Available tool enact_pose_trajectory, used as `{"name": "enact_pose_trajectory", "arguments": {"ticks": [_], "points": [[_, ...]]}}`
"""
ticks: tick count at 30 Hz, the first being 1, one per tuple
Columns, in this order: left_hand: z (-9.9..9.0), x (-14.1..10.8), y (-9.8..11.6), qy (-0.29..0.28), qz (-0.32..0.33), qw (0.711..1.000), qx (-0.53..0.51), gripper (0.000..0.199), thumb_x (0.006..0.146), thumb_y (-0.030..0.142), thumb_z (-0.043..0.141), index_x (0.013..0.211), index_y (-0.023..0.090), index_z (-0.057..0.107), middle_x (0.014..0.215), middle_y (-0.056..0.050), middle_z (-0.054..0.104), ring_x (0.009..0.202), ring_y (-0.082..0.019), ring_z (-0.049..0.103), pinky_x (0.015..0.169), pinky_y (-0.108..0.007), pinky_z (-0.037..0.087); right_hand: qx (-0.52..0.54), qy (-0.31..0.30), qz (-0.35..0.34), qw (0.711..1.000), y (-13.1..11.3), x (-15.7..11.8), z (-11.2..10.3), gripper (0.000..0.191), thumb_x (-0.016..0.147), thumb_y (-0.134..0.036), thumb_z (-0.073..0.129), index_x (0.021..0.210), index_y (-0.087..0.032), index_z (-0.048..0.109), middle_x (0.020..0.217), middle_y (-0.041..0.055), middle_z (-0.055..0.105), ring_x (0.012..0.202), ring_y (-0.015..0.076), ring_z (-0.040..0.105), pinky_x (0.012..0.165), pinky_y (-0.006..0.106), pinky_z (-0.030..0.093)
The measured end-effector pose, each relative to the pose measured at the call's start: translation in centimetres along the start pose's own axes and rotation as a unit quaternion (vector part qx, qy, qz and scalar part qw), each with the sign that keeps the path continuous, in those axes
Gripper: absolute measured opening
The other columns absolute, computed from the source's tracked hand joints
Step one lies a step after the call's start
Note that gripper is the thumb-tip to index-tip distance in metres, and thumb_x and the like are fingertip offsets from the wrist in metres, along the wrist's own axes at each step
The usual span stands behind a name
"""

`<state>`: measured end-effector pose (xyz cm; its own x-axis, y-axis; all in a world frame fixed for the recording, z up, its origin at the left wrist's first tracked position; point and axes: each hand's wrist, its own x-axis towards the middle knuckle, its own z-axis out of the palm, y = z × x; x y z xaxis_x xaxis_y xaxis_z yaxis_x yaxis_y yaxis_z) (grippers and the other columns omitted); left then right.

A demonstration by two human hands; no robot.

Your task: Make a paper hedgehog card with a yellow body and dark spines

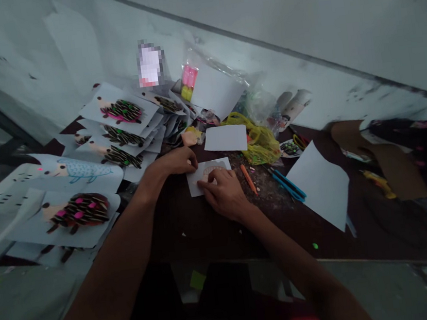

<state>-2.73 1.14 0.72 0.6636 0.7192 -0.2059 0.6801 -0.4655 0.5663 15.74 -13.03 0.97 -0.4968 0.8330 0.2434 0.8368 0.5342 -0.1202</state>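
Note:
A small white paper card (197,185) with a faint orange-brown drawing lies on the dark table in front of me. My left hand (180,160) is curled at the card's upper left corner, its fingers closed; whatever they hold is hidden. Over the card's right half rests my right hand (226,192), with thumb and bent fingers drawn together on the drawing; anything between them is too small to make out. An orange marker (248,179) lies just right of this hand. Beyond it are blue-handled scissors (289,184).
Stacked paper sheets with hedgehog crafts (122,111) fill the left side. Behind the card are a blank white card (225,139) and a yellow net bag (260,144). A larger white sheet (321,185) lies right, near brown cardboard (401,168). A wall (300,40) closes the back.

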Motion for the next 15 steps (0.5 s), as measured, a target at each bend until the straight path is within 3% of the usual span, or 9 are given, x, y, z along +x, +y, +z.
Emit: {"name": "enact_pose_trajectory", "arguments": {"ticks": [7,15], "points": [[-0.07,-0.18,0.25,0.004,-0.005,1.000,0.005,0.021,0.072,0.018,0.065,0.088,0.021,0.079,0.093,-0.003,0.079,0.086,-0.018,0.070,0.074,-0.022,0.049,-0.028,-0.004,-0.004,1.000,-0.24,0.07,-0.27,0.025,0.102,-0.027,0.052,0.110,-0.021,0.075,0.100,0.0091,0.062,0.095,0.0227,0.050,0.087,0.038,0.031],[-0.15,-0.24,0.46,-0.003,-0.013,1.000,0.002,0.022,0.072,0.019,0.065,0.090,0.019,0.079,0.092,-0.003,0.079,0.084,-0.018,0.070,0.071,-0.022,0.049,-0.042,0.028,0.019,0.999,0.49,-0.37,0.03,0.026,0.100,-0.025,0.053,0.117,-0.022,0.072,0.107,0.0104,0.064,0.098,0.0230,0.051,0.086,0.038,0.033]]}}
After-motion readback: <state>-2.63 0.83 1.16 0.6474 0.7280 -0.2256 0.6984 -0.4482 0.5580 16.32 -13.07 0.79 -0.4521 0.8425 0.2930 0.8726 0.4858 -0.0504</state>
